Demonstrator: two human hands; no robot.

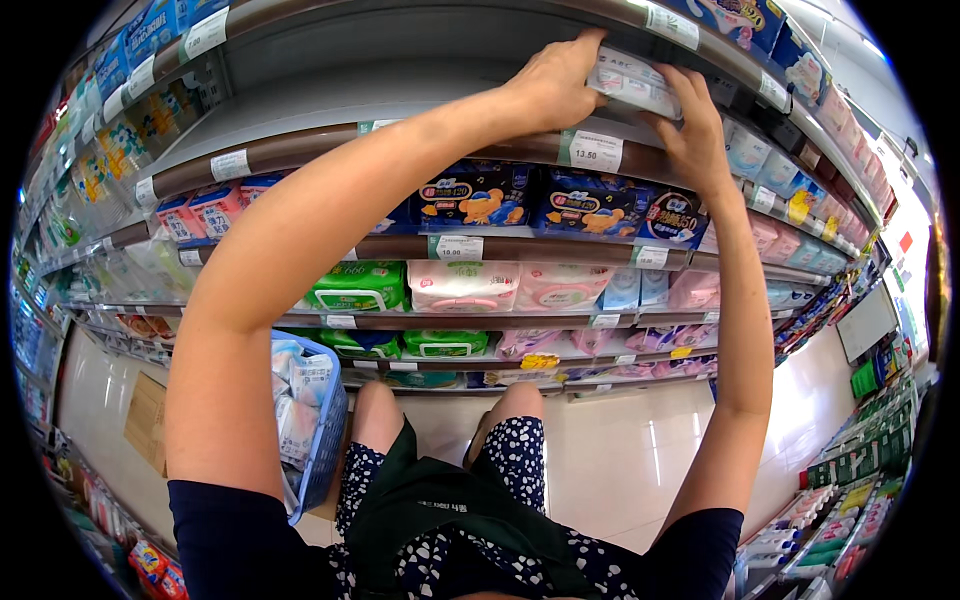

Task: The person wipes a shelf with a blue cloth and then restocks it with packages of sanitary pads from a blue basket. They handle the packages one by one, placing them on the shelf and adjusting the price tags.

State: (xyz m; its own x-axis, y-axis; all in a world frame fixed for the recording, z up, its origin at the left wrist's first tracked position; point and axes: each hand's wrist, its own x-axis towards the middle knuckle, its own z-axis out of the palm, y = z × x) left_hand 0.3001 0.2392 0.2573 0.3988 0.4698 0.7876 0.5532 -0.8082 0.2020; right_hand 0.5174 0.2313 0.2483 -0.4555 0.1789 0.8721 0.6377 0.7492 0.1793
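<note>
High on the supermarket shelving, my left hand (pixel 559 84) and my right hand (pixel 694 124) grip a white plastic-wrapped pack (pixel 636 81), probably of sanitary pads, by its opposite ends. The pack is over the front part of the grey upper shelf (pixel 360 86), close to the brown price rail (pixel 517 142). Whether its underside rests on the shelf, I cannot tell. Beside my left knee, a blue plastic basket (pixel 324 442) contains several white and pale-blue packs (pixel 300 420), partly hidden by my left arm.
Dark-blue sanitary pad packs (pixel 476 195) line the shelf below. Under them are green wipes packs (pixel 360 285) and pink-and-white packs (pixel 465 285). Another brown rail (pixel 517 9) runs overhead. A flattened cardboard piece (pixel 146 424) lies on the tiled floor (pixel 622 450) at left.
</note>
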